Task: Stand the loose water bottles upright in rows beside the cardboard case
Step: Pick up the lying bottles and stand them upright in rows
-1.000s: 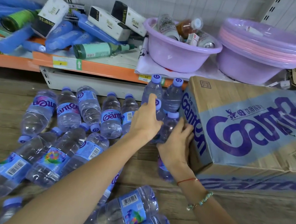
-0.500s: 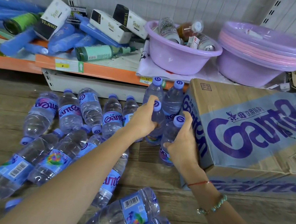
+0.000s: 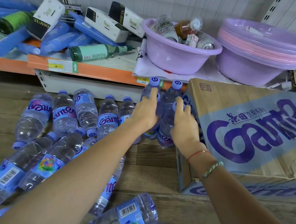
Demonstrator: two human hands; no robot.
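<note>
Just left of the cardboard case (image 3: pixel 244 128), four water bottles stood upright in two rows. The left hand (image 3: pixel 146 111) curled its fingers (image 3: pixel 153 93) round the front-left bottle (image 3: pixel 150 129); the right hand (image 3: pixel 185 124) wrapped its fingers (image 3: pixel 180 103) over the front-right bottle (image 3: pixel 167 125). Compared with half a second before, both front bottles sat closer against the back pair (image 3: pixel 162 93). Loose bottles (image 3: pixel 64 114) lay on the floor left of the case.
</note>
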